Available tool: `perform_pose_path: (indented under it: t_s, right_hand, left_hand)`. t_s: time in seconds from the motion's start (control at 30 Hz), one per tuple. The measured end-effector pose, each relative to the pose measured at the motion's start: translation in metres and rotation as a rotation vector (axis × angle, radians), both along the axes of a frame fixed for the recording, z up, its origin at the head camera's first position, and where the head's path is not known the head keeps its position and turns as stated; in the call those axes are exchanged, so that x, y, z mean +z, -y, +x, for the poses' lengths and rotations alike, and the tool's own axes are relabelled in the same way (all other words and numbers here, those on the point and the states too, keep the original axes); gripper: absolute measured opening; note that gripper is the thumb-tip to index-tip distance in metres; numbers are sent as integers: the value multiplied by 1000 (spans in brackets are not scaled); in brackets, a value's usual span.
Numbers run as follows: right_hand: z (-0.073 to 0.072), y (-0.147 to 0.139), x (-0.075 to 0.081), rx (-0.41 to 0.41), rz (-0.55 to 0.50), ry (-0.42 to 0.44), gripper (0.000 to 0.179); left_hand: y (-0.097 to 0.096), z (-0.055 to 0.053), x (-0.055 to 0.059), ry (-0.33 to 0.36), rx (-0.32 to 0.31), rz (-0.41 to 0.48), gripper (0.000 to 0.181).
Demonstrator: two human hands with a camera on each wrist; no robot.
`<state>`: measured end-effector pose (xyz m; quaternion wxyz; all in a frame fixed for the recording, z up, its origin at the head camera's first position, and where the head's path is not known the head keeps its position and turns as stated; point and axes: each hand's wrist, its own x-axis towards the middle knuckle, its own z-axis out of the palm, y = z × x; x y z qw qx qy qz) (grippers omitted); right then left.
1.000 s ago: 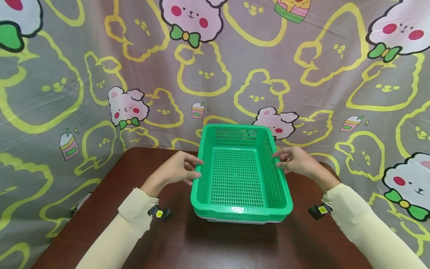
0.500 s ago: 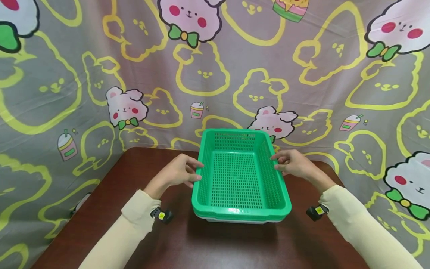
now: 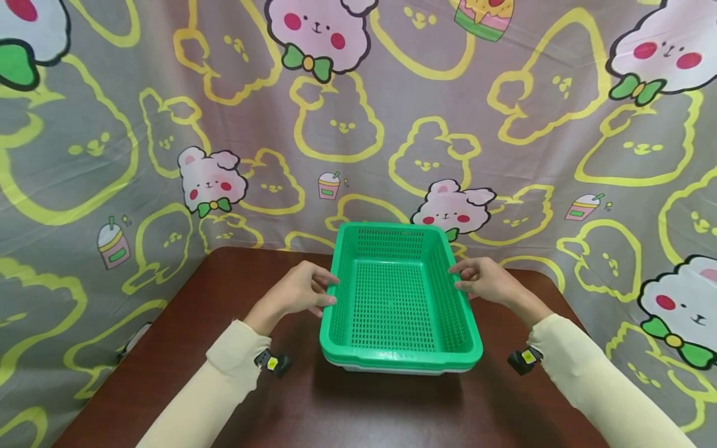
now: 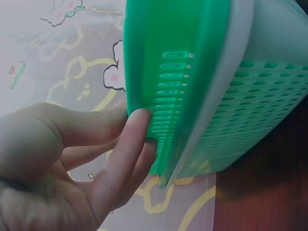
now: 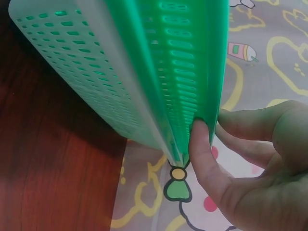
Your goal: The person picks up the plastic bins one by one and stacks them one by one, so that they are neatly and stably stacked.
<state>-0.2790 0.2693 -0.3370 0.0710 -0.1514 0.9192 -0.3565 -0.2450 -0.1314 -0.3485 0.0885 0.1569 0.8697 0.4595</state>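
Note:
A green perforated plastic basket point(image 3: 392, 302) sits in a white basket of similar shape, whose rim point(image 3: 392, 371) shows as a thin strip under the green front edge. My left hand point(image 3: 302, 287) pinches the green basket's left rim between thumb and fingers. On the opposite side, my right hand point(image 3: 486, 280) pinches the right rim the same way. Both wrist views show the white basket's slotted wall point(image 4: 269, 91) below the green one, with a band of green slots above the white rim. Nothing lies inside the green basket.
Beneath the baskets is a dark reddish-brown table point(image 3: 269, 398). A grey curtain point(image 3: 358, 155) with cartoon rabbits and yellow outlines hangs behind and at both sides. A black wrist camera point(image 3: 274, 362) is strapped to the left wrist, another point(image 3: 524, 359) to the right.
The green basket has moved down into the white one, its back rim lowest now, and less of its front wall shows. Both hands have moved down with it, keeping their grip.

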Motion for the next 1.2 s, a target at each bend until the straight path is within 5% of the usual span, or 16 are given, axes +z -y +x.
perform_pose_path:
  t_s: [1.2]
  right_hand:
    - [2, -3, -20, -26, -8, -7, 34]
  left_hand:
    - [-2, 0, -14, 62, 32, 19, 38]
